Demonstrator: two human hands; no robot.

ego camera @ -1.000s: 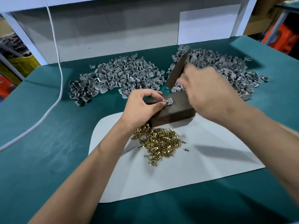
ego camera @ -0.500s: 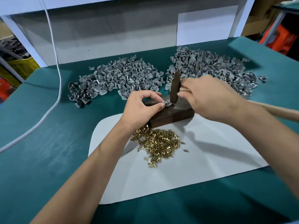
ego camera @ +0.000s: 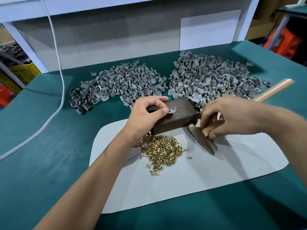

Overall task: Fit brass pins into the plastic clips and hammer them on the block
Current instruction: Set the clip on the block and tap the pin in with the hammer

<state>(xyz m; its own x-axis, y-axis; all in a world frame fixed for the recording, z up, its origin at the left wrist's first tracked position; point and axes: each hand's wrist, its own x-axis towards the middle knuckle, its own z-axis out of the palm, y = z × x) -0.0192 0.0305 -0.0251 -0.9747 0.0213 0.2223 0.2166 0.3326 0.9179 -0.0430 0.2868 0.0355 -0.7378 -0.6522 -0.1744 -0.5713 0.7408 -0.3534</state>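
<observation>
A dark rectangular block (ego camera: 178, 116) lies at the far edge of a white sheet (ego camera: 191, 176). My left hand (ego camera: 146, 114) pinches a small grey plastic clip (ego camera: 172, 110) with a pin standing in it, on the block's top. My right hand (ego camera: 232, 116) grips the wooden handle of a hammer (ego camera: 203, 140) close to its head. The metal head lies low on the sheet, right of the block. A heap of brass pins (ego camera: 160, 149) sits on the sheet in front of the block.
Two big piles of grey clips lie on the green table, one at the back left (ego camera: 119, 85), one at the back right (ego camera: 214, 78). A white cable (ego camera: 61, 90) hangs down and runs across the table's left side. A white wall panel stands behind.
The hammer has come down from above the block to the sheet on the block's right. My left hand still holds the clip on the block.
</observation>
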